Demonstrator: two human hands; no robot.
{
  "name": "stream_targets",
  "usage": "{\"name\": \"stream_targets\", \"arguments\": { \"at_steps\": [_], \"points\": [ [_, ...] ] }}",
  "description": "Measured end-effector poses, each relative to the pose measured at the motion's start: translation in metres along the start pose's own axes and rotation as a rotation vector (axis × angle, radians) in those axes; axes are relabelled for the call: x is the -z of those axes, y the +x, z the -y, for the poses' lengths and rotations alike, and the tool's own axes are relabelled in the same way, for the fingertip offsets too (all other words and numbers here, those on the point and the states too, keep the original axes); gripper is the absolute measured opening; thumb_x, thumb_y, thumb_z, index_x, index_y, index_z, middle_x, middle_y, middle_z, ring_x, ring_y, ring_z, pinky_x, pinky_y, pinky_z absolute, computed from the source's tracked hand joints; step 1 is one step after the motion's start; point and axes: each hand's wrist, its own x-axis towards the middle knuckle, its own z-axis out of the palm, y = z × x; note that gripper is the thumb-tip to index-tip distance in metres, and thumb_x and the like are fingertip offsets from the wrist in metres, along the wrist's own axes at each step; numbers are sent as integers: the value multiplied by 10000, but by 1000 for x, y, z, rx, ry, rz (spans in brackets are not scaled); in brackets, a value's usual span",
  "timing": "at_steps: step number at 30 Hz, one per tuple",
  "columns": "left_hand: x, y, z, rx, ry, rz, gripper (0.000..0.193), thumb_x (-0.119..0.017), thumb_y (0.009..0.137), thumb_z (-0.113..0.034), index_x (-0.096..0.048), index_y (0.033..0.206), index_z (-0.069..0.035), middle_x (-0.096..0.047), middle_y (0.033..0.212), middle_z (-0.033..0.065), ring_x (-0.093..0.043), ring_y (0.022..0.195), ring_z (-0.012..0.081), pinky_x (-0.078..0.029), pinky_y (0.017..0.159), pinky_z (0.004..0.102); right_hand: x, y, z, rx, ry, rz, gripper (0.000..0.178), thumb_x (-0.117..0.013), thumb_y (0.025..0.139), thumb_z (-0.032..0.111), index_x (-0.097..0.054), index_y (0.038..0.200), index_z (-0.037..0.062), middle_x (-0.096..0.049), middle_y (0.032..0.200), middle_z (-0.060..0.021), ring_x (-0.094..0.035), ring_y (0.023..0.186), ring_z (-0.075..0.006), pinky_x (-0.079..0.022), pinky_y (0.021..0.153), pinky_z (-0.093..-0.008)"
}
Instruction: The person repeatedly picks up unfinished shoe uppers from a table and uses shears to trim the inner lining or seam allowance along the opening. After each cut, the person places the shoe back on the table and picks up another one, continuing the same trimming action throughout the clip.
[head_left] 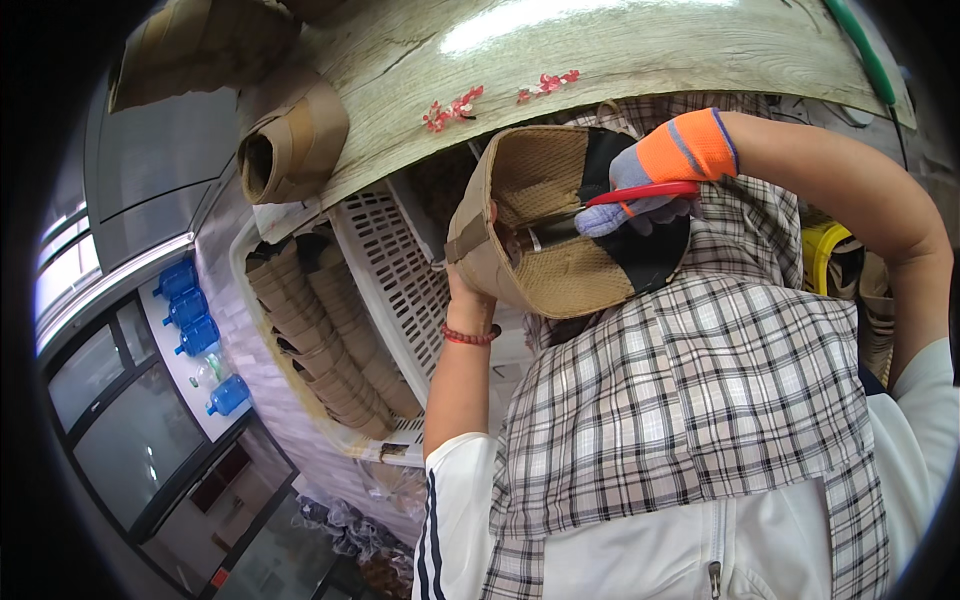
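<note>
Above my lap is a wide, curved tan fabric piece (550,160) with a waffle-textured inside and a black section at its right. My bare left hand (474,270), with a red bead bracelet at the wrist, grips its left side; most of the fingers are hidden behind the fabric. Red-handled scissors (650,191) are in my right hand (640,200), which wears a purple and orange glove. Their metal blades (550,234) reach into the hollow of the piece, and the tips are hard to make out.
A wood-patterned table (620,60) spans the top, with red flower sprigs (453,108) and a rolled tan piece (295,140) on it. To the left, a white plastic crate (385,270) holds stacked tan pieces (330,340). A yellow container (825,250) stands at right.
</note>
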Motion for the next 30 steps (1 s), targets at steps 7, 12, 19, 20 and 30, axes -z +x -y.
{"name": "stream_targets", "arguments": {
  "at_steps": [7, 12, 19, 20, 30],
  "points": [
    [3, 2, -3, 29, 13, 27, 446, -653, 975, -184, -551, 1379, -25, -628, 1298, 70, -618, 1146, 210, -533, 967, 359, -4, 1, 9, -13, 51, -54, 620, -550, 894, 600, -698, 778, 9, -587, 594, -70, -598, 497, -187, -519, 460, -313],
    [1, 3, 0, 70, -24, -90, 395, -630, 989, -187, -571, 1349, -34, -632, 1271, 62, -613, 1130, 186, -526, 961, 352, -17, 18, 2, -110, 23, -220, 768, -596, 810, 797, -672, 723, 38, -595, 599, -69, -601, 498, -200, -491, 459, -317],
    [1, -1, 13, -63, 74, -96, 277, -759, 909, -137, -662, 1163, -83, -623, 820, -56, -535, 584, 46, -427, 523, 204, -58, -41, -30, -137, -452, -510, 785, -603, 803, 783, -686, 984, 24, -698, 791, -140, -709, 795, -318, -553, 715, -397],
    [-1, -2, 14, -71, 89, -103, 281, -764, 905, -135, -663, 1162, -83, -623, 819, -58, -534, 584, 46, -423, 523, 202, -65, -42, -38, -52, -503, -508, 811, -625, 776, 778, -672, 1087, 31, -715, 861, -154, -712, 836, -340, -559, 712, -399],
    [-3, -13, 9, -111, -80, 167, 373, -675, 940, -29, -608, 1305, -54, -653, 1283, 88, -595, 1200, 234, -479, 1040, 399, -81, -22, -41, 60, -589, -749, 610, -720, 777, 624, -715, 1037, 71, -719, 824, -125, -711, 770, -326, -560, 674, -394]
  ]
}}
